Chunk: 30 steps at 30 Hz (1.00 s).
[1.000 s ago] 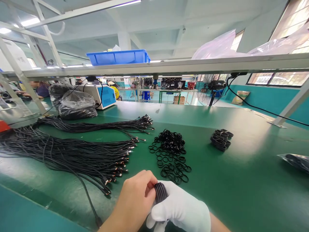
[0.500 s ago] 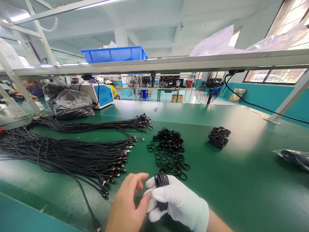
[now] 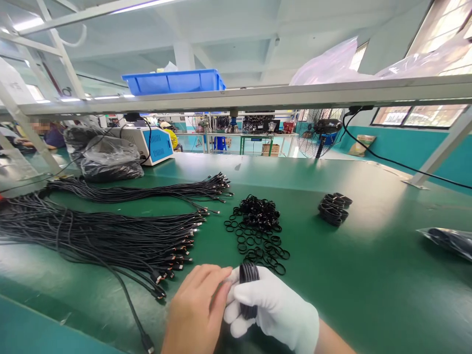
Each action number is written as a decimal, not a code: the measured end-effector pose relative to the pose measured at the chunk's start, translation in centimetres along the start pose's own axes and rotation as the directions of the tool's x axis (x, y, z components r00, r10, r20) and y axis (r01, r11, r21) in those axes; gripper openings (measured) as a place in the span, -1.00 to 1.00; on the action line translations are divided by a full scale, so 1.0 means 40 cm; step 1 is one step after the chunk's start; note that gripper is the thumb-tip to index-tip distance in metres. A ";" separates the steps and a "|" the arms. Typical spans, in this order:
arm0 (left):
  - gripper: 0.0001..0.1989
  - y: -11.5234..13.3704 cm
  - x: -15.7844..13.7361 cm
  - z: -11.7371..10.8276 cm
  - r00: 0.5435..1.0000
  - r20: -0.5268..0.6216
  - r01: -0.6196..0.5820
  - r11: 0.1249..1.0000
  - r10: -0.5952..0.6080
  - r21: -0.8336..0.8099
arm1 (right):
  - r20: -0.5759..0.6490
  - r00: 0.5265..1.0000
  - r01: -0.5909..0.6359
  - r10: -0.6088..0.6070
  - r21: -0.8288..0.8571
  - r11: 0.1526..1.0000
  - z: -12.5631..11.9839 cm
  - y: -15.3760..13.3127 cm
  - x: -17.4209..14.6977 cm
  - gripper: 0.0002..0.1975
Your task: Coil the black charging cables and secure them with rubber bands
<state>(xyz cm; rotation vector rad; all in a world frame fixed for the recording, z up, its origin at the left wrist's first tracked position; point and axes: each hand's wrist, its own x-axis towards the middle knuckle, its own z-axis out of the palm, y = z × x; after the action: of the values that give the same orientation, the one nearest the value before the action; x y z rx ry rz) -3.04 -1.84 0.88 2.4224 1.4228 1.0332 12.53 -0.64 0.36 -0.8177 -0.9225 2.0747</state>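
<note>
My right hand (image 3: 275, 307), in a white glove, is closed around a coiled black cable (image 3: 249, 275). The coil's loops stand on edge between thumb and fingers. Bare, my left hand (image 3: 201, 302) is pressed against the gloved fingertips at the coil's left side. Its fingers and thumb are drawn together, and what they pinch, if anything, is hidden. Just beyond the hands, a pile of small black rings (image 3: 258, 214) spreads over the green table. To the left lies a big bundle of straight black cables (image 3: 121, 236), their plug ends pointing right.
A second cable bundle (image 3: 147, 191) lies behind the first. Coiled black cables (image 3: 334, 209) and a plastic-wrapped packet (image 3: 448, 241) sit at the right. A bagged heap (image 3: 110, 157) and a blue-white machine (image 3: 157, 145) stand back left. A shelf beam (image 3: 258, 97) crosses overhead.
My left hand's fingers have come together and moved right against the gloved fingertips. My right hand, with the coiled cable, has barely shifted.
</note>
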 end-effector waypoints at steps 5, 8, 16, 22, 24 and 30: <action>-0.93 0.015 -0.024 0.015 0.985 0.158 0.068 0.998 -0.065 -0.010 | -0.067 0.997 0.054 -0.043 0.162 0.985 -0.001 0.007 0.008 -0.75; -0.91 0.021 -0.030 0.039 0.987 0.157 0.045 0.999 -0.041 -0.023 | 0.026 0.993 0.109 -0.114 0.156 0.982 -0.002 0.015 0.012 -0.80; -0.96 -0.007 0.009 -0.013 0.938 0.336 0.197 0.926 -0.084 -0.321 | 0.059 0.998 0.012 -0.014 0.031 0.999 -0.019 0.006 0.002 -0.73; -0.69 0.001 0.046 -0.029 0.946 0.292 0.241 0.908 -0.140 -0.343 | 0.083 0.986 -0.129 0.146 -0.185 0.974 0.000 0.011 0.000 -0.80; -0.65 0.001 0.039 -0.008 0.965 0.256 0.142 0.939 -0.061 -0.313 | 0.057 0.984 -0.145 0.167 -0.282 0.948 0.002 0.014 0.004 -0.85; -0.66 -0.015 0.000 0.035 0.993 -0.045 -0.113 0.974 0.106 -0.194 | 0.062 0.986 -0.128 0.156 -0.324 0.937 0.010 0.012 0.009 -0.80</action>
<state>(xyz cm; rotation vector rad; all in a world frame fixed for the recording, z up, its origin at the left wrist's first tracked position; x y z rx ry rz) -2.57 -1.21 -0.43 2.3720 1.1464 1.1845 11.86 -0.71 0.11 -0.9922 -1.3057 2.1280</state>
